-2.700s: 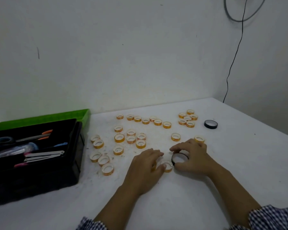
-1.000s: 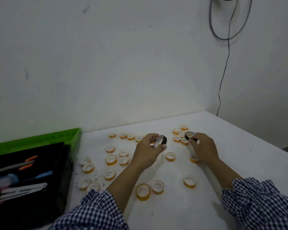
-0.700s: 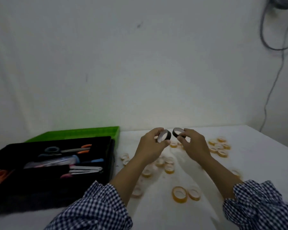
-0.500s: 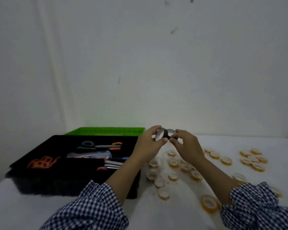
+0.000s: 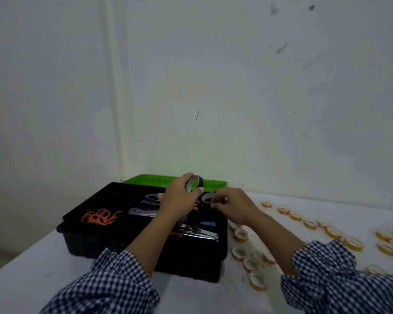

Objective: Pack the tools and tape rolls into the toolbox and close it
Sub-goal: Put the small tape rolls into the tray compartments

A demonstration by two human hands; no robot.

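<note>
Head cam: both hands are up over the open black toolbox (image 5: 100,241), which sits on the left part of the white counter (image 5: 32,268). The left hand (image 5: 179,200) pinches a black tape roll (image 5: 196,182) on edge, in front of the green lid (image 5: 159,179). The right hand (image 5: 232,205) grips a second roll (image 5: 207,197) just beside it, a bit lower, over the tray. Inside are orange scissors (image 5: 98,217), blue-handled scissors (image 5: 151,198) and a shiny metal tool (image 5: 197,233). Loads of small yellow tape rolls (image 5: 241,234) lie scattered on the counter right of the box.
</note>
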